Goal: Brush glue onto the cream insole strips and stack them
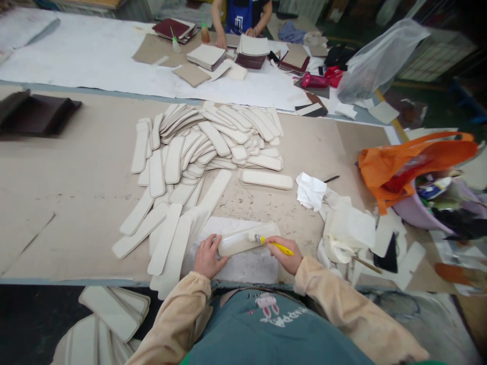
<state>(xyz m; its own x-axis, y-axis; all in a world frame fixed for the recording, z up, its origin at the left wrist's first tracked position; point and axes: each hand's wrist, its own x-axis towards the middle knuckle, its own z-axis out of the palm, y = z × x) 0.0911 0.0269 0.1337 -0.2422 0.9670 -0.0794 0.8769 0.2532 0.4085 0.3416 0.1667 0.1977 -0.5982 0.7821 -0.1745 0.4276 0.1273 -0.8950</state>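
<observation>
My right hand (286,256) is closed around the yellow handle of a paintbrush (282,248). The brush's pale bristles touch the top of an off-white, round-ended strip (243,242), where a glossy wet-looking patch shows. At the strip's left end rests my left hand (208,257), thumb and forefinger apart at its edge. Under the strip lies a pale sheet (243,271). Just left of my left hand, more long strips (165,238) are fanned out in overlapping rows.
A large heap of strips (209,137) fills the mid-table. To the right are a white container (348,228) with a stick, crumpled paper (311,191) and an orange bag (411,162) over a lilac basin (418,213). Opposite, a person in a blue apron (239,17) stands by stacked panels (253,46).
</observation>
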